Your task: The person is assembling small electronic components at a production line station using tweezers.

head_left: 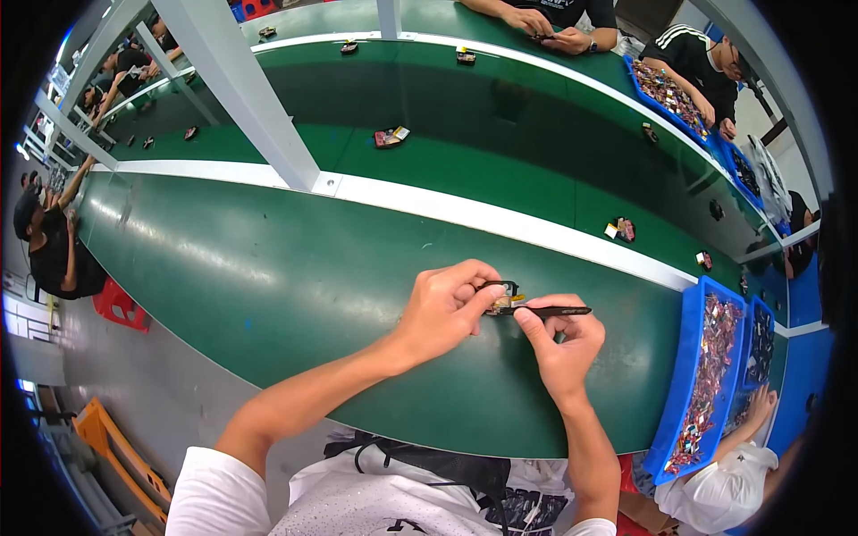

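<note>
Your left hand (445, 305), stretched forward, pinches a small black-framed part (511, 288); your right hand (567, 344), just beside it, is clamped on a slim black tool (567, 311).

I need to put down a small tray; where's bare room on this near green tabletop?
Widest: the tabletop left of the left hand, between the white rail and its near edge. A smaller patch lies between the right hand and the blue bin. Crowded: the right end, where that bin of small parts stands.
</note>
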The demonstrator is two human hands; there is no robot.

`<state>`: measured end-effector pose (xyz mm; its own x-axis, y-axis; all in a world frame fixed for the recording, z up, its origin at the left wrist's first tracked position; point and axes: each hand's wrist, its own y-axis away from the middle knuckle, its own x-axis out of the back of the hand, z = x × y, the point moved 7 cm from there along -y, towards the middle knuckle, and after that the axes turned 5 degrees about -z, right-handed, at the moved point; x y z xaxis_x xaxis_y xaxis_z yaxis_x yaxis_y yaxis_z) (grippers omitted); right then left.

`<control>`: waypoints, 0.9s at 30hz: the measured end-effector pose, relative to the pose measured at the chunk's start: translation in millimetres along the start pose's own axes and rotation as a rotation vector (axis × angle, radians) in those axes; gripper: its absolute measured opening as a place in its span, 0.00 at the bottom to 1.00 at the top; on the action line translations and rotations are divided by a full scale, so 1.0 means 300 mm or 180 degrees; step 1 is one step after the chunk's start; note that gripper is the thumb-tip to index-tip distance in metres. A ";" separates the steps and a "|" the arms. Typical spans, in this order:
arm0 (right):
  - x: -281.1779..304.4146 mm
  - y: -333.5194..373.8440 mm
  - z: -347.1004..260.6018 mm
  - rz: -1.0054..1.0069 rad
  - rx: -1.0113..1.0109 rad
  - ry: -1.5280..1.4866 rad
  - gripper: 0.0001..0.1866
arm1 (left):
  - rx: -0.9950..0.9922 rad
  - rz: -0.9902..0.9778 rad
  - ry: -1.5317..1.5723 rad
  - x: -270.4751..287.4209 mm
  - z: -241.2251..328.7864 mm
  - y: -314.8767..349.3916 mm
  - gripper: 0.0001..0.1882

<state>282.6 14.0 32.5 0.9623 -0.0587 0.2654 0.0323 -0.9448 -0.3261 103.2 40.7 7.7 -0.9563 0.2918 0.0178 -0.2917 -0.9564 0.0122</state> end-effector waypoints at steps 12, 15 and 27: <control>0.013 -0.011 0.053 -0.0074 -0.0820 -0.1085 0.06 | -0.0139 -0.0085 0.0092 -0.022 0.013 0.001 0.09; 0.018 -0.012 0.055 -0.0103 -0.0807 -0.1037 0.06 | -0.0056 -0.0110 0.0180 -0.026 0.006 -0.002 0.09; 0.070 0.007 0.014 0.0108 0.0128 -0.0444 0.06 | 0.0418 -0.0602 0.1074 -0.080 -0.053 -0.025 0.16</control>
<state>303.9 12.1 33.6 0.9912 -0.0423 0.1257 0.0072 -0.9292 -0.3695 127.9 40.9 -8.7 -0.8455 0.4232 -0.3256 -0.4789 -0.8707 0.1119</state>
